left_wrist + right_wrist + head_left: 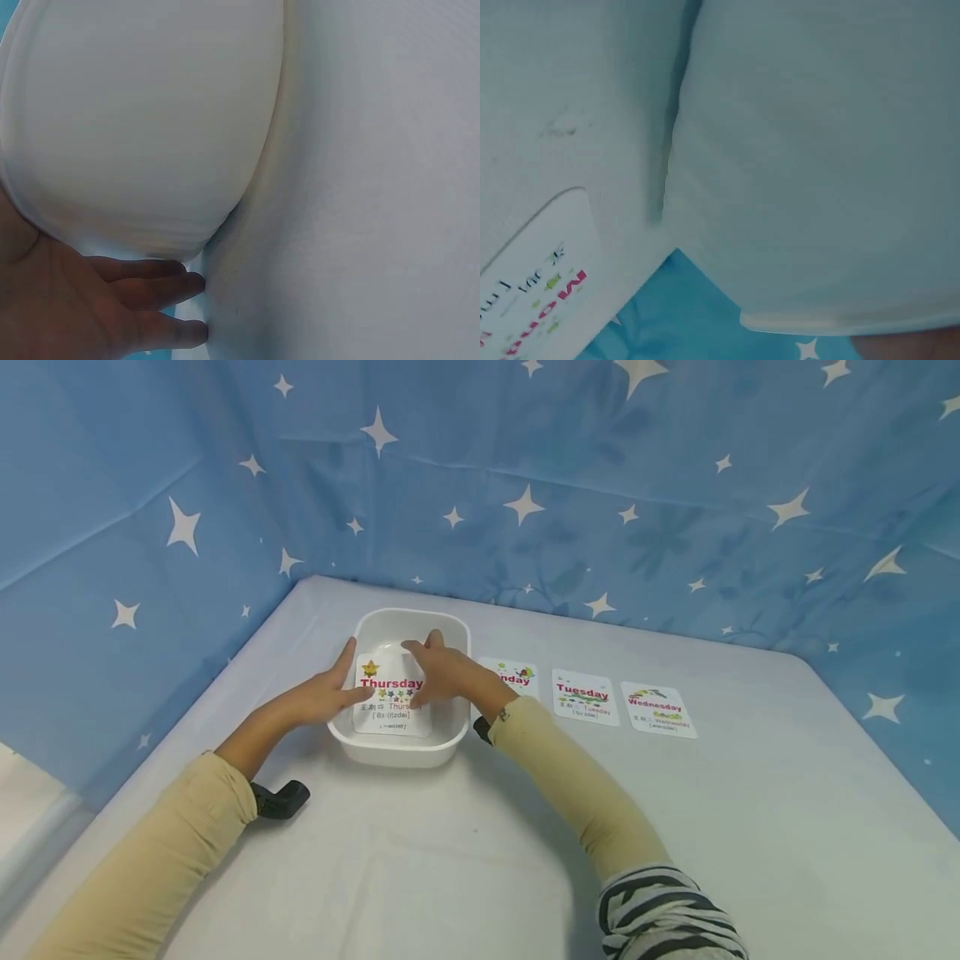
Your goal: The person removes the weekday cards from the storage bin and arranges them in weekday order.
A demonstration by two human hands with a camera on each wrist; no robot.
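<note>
A white plastic basin stands at the back left of the table. Inside it lies a white card printed "Thursday", face up. My left hand holds the basin's left side, thumb over the rim and fingers along the outer wall; the left wrist view shows those fingers against the wall. Over the basin's right side reaches my right hand, thumb and forefinger spread apart at the card's right edge. The thumb covers part of the print. Only a dark sliver of the right hand shows in the right wrist view.
Right of the basin lie a partly covered card ending in "nday", a "Tuesday" card and a "Wednesday" card, in a row. A blue star-patterned curtain hangs behind the white-covered table.
</note>
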